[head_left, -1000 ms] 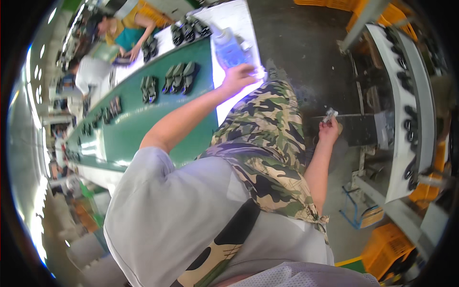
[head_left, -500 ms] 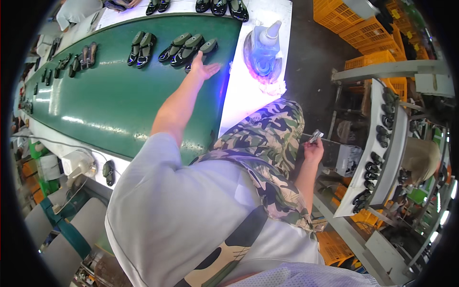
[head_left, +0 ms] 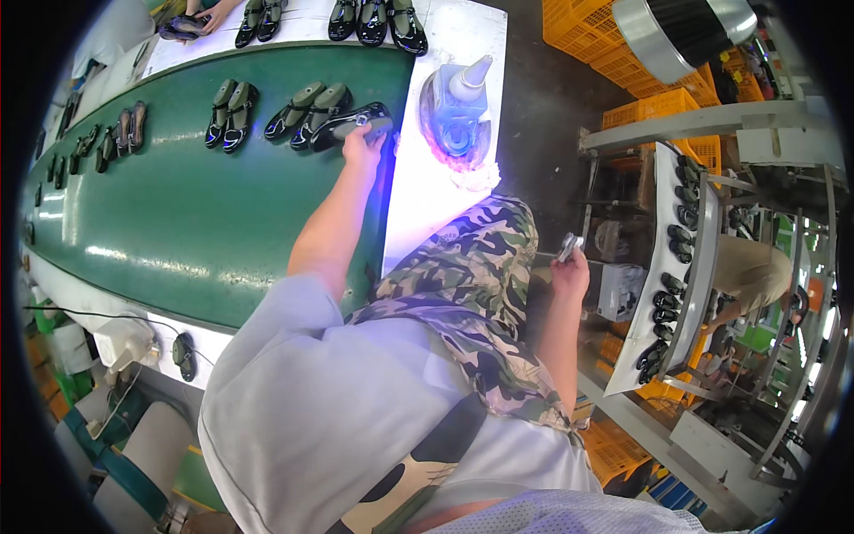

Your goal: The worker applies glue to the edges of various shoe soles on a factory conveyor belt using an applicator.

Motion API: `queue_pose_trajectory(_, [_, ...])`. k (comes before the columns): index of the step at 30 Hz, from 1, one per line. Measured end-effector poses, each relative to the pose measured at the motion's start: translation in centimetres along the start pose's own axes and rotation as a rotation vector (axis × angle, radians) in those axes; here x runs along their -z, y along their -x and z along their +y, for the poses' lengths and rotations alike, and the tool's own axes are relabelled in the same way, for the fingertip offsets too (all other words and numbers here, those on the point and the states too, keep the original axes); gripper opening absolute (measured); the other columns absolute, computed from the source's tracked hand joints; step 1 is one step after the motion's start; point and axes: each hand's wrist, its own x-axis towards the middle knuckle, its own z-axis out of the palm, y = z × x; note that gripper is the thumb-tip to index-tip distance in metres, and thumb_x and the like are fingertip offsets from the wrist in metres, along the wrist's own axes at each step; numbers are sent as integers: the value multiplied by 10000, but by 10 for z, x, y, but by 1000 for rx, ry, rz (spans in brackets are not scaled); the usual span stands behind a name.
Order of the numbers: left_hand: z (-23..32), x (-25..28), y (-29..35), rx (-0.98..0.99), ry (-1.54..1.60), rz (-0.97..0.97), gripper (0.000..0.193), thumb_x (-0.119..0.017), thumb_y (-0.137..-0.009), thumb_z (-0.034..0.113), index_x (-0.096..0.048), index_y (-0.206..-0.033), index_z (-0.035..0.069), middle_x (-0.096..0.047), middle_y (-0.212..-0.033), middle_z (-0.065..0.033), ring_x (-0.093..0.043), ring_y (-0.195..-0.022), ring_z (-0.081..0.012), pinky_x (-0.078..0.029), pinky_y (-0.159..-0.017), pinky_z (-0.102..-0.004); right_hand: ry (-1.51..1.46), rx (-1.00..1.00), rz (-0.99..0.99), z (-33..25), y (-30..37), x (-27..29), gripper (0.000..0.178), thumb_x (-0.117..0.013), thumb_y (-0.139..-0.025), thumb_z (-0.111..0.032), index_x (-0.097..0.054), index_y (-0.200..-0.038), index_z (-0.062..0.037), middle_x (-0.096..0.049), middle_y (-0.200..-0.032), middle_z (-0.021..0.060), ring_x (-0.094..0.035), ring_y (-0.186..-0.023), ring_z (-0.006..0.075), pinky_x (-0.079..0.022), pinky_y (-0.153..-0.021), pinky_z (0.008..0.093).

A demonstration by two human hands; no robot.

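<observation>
My left hand [head_left: 361,149] is closed on a glossy black shoe [head_left: 354,121] with a grey-green last inside, at the right end of a row on the green belt [head_left: 222,205]. The shoe lies sideways, its heel end by my fingers. Just left of it stand two more strapped black shoes [head_left: 313,114] on lasts, and farther left a pair [head_left: 231,116]. Out to the right, beside my camouflage-clad leg, my right hand [head_left: 571,274] pinches a small silvery object [head_left: 570,246] whose kind I cannot make out.
A bluish bottle with a nozzle [head_left: 463,107] stands on the white ledge [head_left: 409,178] beside the belt. Black shoes [head_left: 374,25] line the far ledge, near another person's hands [head_left: 212,16]. At right are yellow crates [head_left: 658,111] and a shoe-filled rack [head_left: 645,343].
My left hand was spread over the rightmost shoe; now it grips it, and the shoe has turned sideways. My right hand keeps its silvery object. The whole view has shifted slightly.
</observation>
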Motion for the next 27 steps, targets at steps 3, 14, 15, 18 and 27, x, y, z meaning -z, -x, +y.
queue_pose_trajectory(3, [30, 23, 51, 66, -282, -270, 428, -618, -816, -1, -488, -1224, -17, -611, -1169, -167, -617, -1095, -342, -466, -1037, -524, 56, 5, -87, 8, -16, -33, 149, -689, -898, -204, -606, -966, -101, -650, -862, 45, -626, -746, 193, -475, -607, 353])
queue_pose_trajectory(14, [71, -77, 200, -879, -1253, -911, 587, -902, -609, 67, -598, -1110, 29, -649, -1117, -88, -628, -1061, -203, -515, -930, -348, 385, 405, -496, -3, 35, -246, 171, -748, -811, -35, -620, -919, 0, -609, -814, 33, -578, -687, 115, -475, -619, 254])
queue_pose_trajectory(15, [68, -96, 222, -1041, -1224, -1073, 499, -860, -631, 45, -608, -1061, 13, -656, -1121, -119, -649, -1052, -243, -532, -906, -350, 394, 425, -539, -8, 48, -261, 164, -746, -810, -24, -618, -908, 3, -607, -809, 33, -579, -689, 114, -486, -628, 264])
queue_pose_trajectory(18, [72, -132, 251, -1586, -1422, -1346, 482, -758, -614, -29, -586, -1064, -4, -639, -1099, -185, -647, -1049, -357, -541, -904, -416, 401, 513, -592, -6, 57, -283, 157, -741, -809, 1, -615, -902, 8, -602, -812, 27, -581, -706, 103, -500, -662, 257])
queue_pose_trajectory(27, [63, -158, 279, -1656, -1328, -1539, 516, -756, -583, -42, -573, -1063, 1, -629, -1099, -178, -631, -1051, -382, -528, -913, -449, 458, 607, -640, -13, 77, -296, 142, -733, -824, -11, -615, -902, -10, -588, -802, -8, -552, -733, 61, -488, -679, 219])
